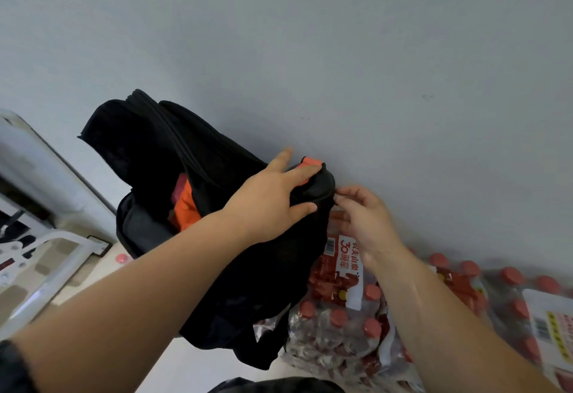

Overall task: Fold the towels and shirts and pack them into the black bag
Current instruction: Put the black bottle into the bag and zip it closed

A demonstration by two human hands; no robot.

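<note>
Nearest the camera, two bare forearms reach forward to the black bag, which stands against the pale wall with its lower side resting on shrink-wrapped packs of red-capped bottles. The left hand lies spread over the bag's upper end, palm down, thumb and fingers pressing on the black fabric and on a rounded black part with an orange tab; this hold appears meant to steady the bag and keep that end taut. The right hand, on the bottle side of the bag, has its fingertips drawn close together at the bag's edge just below the rounded part, as if pinching a small piece such as a zip pull; what, if anything, is actually held there is too small and dark to tell. The bag's main opening gapes on the side away from the bottles, its flap thrown up and back against the wall, and orange cloth with a little pink shows inside, so some folded items seem already packed. The likely step in hand is working the closure, which suggests the packing is well advanced. Beyond the bag, on the side opposite the bottles, stand a pale appliance and a white frame; a small pink cap lies on the floor near the bag's base.
</note>
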